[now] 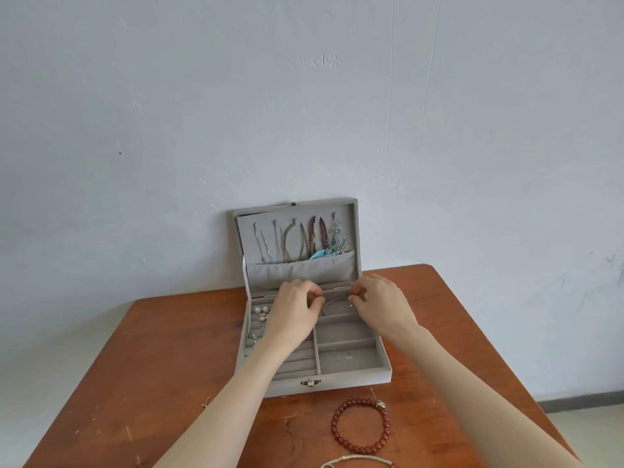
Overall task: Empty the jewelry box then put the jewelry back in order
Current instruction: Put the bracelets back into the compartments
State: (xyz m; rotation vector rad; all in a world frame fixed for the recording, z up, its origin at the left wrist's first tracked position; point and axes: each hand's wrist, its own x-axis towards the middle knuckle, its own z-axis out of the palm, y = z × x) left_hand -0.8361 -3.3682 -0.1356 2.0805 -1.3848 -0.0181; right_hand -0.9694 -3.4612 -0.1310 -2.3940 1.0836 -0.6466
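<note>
A grey velvet jewelry box [354,378] stands open on the wooden table [162,366], its lid leaning on the wall. Several necklaces [297,243] and a blue dangling earring [336,243] hang inside the lid. Both hands reach over the box's far right compartment. My left hand [297,314] and my right hand [381,304] each pinch one end of a thin silver bangle [332,304] there. Pearl earrings [262,312] sit in the ring rolls at the left. A small pale piece [344,357] lies in the near right compartment.
A red bead bracelet [360,426] lies on the table in front of the box. A pale woven bracelet [358,462] shows at the bottom edge. A small stud [205,403] rests on the table at the left. The table's right edge drops to the floor.
</note>
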